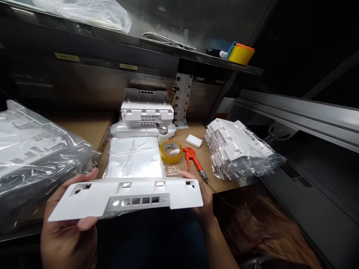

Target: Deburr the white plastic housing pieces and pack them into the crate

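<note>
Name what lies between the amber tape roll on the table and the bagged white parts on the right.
In the head view, a red air gun and a small white block lie between the tape roll and the bagged white parts.

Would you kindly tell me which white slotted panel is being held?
The front panel, gripped at its ends by the left hand and right hand; the others are in the back stack, the left bag and right pile.
</note>
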Demonstrator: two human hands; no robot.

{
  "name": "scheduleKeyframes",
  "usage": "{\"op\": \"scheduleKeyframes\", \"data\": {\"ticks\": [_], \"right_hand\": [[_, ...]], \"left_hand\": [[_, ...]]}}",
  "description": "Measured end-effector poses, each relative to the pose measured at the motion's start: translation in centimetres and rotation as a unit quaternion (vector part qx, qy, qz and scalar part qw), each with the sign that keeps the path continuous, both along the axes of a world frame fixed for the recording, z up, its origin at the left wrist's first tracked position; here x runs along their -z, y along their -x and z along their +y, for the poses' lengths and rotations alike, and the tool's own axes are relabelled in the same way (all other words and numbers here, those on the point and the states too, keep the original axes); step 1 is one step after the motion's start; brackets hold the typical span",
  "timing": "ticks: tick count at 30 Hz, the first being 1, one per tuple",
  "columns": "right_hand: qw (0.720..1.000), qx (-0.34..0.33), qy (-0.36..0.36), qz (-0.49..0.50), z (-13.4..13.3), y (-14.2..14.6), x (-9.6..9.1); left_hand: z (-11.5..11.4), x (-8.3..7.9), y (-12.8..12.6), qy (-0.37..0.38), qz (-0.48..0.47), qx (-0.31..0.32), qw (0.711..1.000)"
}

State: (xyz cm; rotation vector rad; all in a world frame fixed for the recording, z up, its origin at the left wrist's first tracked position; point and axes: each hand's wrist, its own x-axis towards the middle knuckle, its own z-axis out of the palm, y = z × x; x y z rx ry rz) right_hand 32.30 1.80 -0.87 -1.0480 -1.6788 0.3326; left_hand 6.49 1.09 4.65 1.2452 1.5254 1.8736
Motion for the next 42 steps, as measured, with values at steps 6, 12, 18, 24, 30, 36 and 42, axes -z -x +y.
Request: {"op": "scheduleKeyframes", "data": {"ticks": [6,12,18,24,30,36,42], "right_hand": [[0.999,0.017,0.015,0.026,0.0,0.1,2.3],[0.999,0.021,0.013,0.038,-0.2,0.0,2.9],[0.998,0.015,0.033,0.048,-0.5,-0.4,3.0],[0.995,0.015,0.048,0.083,-0.5,-0.9,3.2],[0.998,0.042,0.023,0.049,-0.5,-1.4,3.3],[0.995,-0.005,0.004,0.100,0.5,-2.2,3.5],[0.987,-0.034,-0.067,0.142,0.6,-3.1,3.7]], "left_hand": [[-0.9,0.4,-0.8,0.004,-0.003,0.031,1.000],[-1.1,0.4,-1.1,0.015,-0.001,0.031,0.999],[-1.1,0.2,-1.4,0.019,0.014,0.036,0.999],[-1.1,0.4,-2.0,-0.018,0.004,0.069,0.997],[-1.1,0.7,-2.0,-0.060,-0.013,0.081,0.995],[-1.1,2.0,-1.2,-0.065,-0.012,0.109,0.992],[-0.6,2.0,-1.5,-0.030,-0.243,0.151,0.958]]}}
